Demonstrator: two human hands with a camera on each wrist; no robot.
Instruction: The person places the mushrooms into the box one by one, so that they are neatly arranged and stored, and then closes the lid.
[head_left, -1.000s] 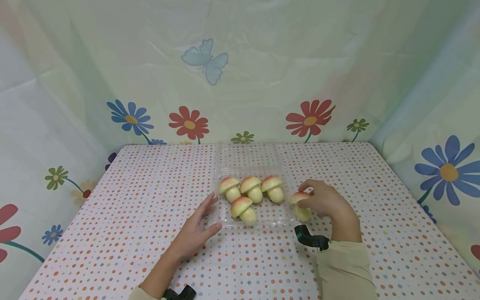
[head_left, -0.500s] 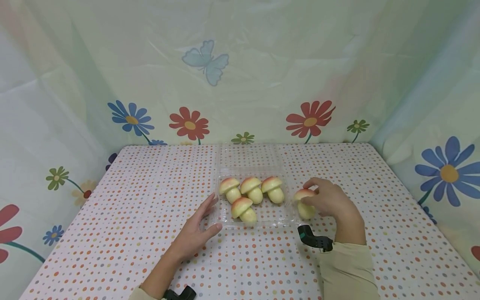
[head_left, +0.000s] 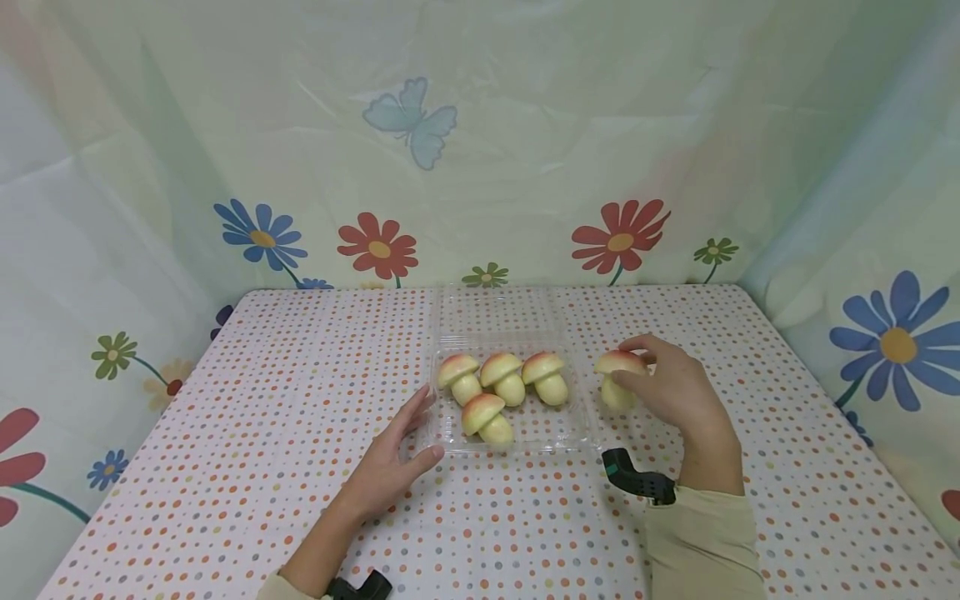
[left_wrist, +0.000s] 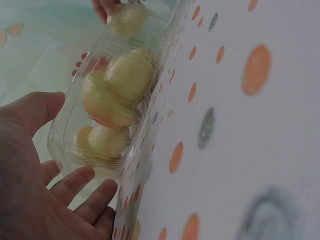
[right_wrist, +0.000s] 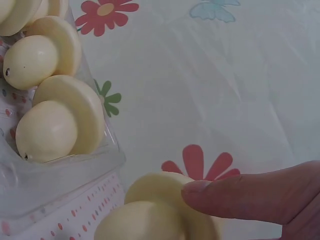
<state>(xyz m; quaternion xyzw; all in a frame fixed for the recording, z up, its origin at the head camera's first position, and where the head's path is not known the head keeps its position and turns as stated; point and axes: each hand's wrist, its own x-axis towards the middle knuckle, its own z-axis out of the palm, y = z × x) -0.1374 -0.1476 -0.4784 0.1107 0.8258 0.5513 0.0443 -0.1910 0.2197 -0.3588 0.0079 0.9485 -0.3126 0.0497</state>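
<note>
My right hand (head_left: 671, 387) pinches a toy mushroom (head_left: 617, 397) with a red-and-yellow cap and pale stem, just right of a clear plastic box (head_left: 551, 435). In the right wrist view, the thumb presses on the held mushroom (right_wrist: 165, 192); the other fingers are mostly out of sight. Several similar mushrooms lie in the box: a row at the back and one mushroom (head_left: 487, 419) in front at the left. My left hand (head_left: 390, 462) is spread at the box's left side, thumb and fingers apart around its corner. Whether it touches the wall, I cannot tell.
The box's transparent lid (head_left: 495, 310) lies folded back toward the far table edge. A dotted cloth (head_left: 315, 375) covers the table. Behind it hangs a flowered curtain (head_left: 510, 150). Each wrist wears a black camera mount (head_left: 637, 479).
My right hand has moved right and farther from me with the mushroom, away from the box's right edge. The left hand and the mushrooms in the box have stayed put.
</note>
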